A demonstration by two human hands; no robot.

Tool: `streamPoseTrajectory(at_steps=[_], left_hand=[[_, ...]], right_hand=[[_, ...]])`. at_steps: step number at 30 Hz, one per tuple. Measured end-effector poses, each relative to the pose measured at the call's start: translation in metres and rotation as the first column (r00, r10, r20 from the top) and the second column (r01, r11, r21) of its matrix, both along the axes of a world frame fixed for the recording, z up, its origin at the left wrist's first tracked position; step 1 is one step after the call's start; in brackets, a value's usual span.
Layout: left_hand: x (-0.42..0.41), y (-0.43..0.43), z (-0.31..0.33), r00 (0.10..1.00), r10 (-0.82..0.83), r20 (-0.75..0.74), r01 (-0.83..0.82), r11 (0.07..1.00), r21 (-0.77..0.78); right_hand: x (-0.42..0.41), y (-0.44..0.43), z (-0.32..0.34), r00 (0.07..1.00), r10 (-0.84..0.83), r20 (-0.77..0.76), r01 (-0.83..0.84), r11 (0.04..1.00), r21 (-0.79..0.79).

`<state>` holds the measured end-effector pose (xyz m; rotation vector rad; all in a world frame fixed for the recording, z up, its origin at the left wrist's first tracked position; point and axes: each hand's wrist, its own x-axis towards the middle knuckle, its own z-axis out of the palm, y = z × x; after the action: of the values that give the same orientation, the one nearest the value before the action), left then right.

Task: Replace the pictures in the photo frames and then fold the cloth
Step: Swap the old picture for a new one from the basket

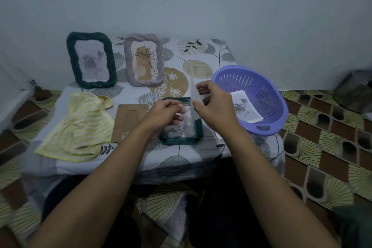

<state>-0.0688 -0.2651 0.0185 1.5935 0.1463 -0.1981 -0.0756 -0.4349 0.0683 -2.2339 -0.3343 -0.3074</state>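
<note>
Picture sheet (195,95) at centre, held on edge, pinched between thumb and fingers of right hand (215,104). Left hand (165,113) just left of it, fingers curled; can't tell if it grips anything. Both over flat green frame (181,141) on table (201,50). Cardboard backing (128,121) left of that, crumpled yellow cloth (80,127) further left. Purple basket (268,126) right, prints (244,108) inside. Dark frame (72,60) and mauve frame (128,60) stand upper left.

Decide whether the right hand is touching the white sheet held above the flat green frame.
Touching. The head view shows the right hand pinching the white sheet, with its fingertips closed on the sheet's upper edge.
</note>
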Motion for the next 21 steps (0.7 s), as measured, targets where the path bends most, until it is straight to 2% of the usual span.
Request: streamPoseTrajectory(at_steps=[5,11,15,21], left_hand=[[-0.01,0.018,-0.009,0.995,0.039,-0.094,-0.049,0.993,-0.11],[-0.013,0.027,-0.023,0.978,0.175,-0.117,-0.185,0.979,-0.082],[-0.012,0.034,-0.035,0.965,0.26,-0.041,-0.257,0.964,0.063],[-0.015,0.029,-0.038,0.964,0.215,0.158,-0.26,0.89,0.373]], right_hand=[[0.001,0.022,-0.018,0.992,0.043,-0.121,-0.028,0.992,0.121],[0.006,0.032,-0.039,0.972,0.057,-0.226,0.007,0.961,0.275],[0.009,0.027,-0.05,0.955,0.008,-0.298,0.074,0.962,0.262],[0.013,0.014,-0.068,0.891,-0.086,-0.445,0.118,0.992,0.045]])
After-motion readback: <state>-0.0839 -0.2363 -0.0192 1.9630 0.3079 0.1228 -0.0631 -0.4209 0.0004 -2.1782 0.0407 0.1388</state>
